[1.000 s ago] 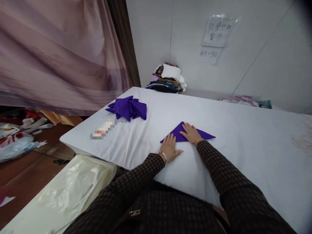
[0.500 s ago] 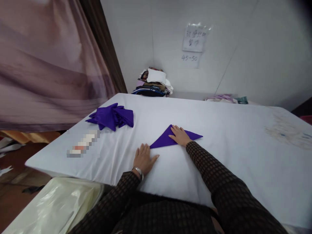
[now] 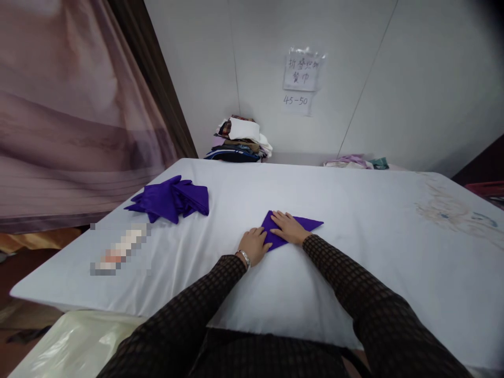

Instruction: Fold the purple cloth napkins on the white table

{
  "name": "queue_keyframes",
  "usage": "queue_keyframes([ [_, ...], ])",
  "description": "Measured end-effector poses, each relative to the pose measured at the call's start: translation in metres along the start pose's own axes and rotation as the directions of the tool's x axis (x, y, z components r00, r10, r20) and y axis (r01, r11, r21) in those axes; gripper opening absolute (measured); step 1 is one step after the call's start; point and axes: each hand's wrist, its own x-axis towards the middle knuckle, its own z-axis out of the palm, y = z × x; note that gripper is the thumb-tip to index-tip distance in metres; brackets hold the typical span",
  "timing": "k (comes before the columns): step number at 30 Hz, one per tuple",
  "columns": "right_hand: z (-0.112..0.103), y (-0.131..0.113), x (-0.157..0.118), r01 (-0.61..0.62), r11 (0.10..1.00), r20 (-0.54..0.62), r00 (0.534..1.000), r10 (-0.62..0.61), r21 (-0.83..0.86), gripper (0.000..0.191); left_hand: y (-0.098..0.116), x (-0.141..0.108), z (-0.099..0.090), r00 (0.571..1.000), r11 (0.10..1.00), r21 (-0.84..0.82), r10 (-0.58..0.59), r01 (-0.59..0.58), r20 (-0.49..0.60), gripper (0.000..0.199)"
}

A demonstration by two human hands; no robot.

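A purple cloth napkin [image 3: 276,239] lies folded on the white-covered table in front of me, with a point toward the right. My left hand [image 3: 253,247] rests on its left end, fingers lying over the cloth and thumb apart. That end of the napkin is partly hidden under the hand. My right hand [image 3: 289,228] lies flat with fingers stretched across the napkin's middle. Both hands press from above, and neither visibly grips it. A pile of purple napkins [image 3: 173,199], with several pointed corners, sits to the left on the same table.
The white tablecloth [image 3: 366,252] has an embroidered pattern at right. A blurred-out item [image 3: 122,249] lies at left. Folded clothes [image 3: 238,139] are stacked behind the table, near a handwritten sign [image 3: 301,79]. A curtain [image 3: 74,115] hangs at left; clear plastic [image 3: 79,341] is below.
My left hand has moved right, from beside the napkin onto its left end. The left point, visible before, no longer shows there. My right hand stays on the napkin. The view shifted slightly.
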Motion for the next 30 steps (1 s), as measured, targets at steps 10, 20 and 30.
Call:
queue_keyframes([
  [10, 0.001, 0.007, -0.023, 0.247, 0.966, 0.045, 0.967, -0.251, 0.077, 0.069, -0.004, 0.008, -0.001, 0.963, 0.954, -0.163, 0.233, -0.253, -0.134, 0.029],
  [20, -0.004, 0.006, -0.022, 0.221, 0.968, -0.076, 0.974, -0.213, 0.119, 0.083, -0.043, 0.033, 0.022, 0.956, 0.938, -0.188, 0.277, -0.290, -0.092, 0.039],
  [30, 0.000, -0.056, -0.082, 0.353, 0.921, -0.089, 0.935, -0.342, 0.165, 0.049, -0.050, 0.045, 0.010, 0.927, 0.919, -0.124, 0.375, -0.373, -0.012, 0.053],
])
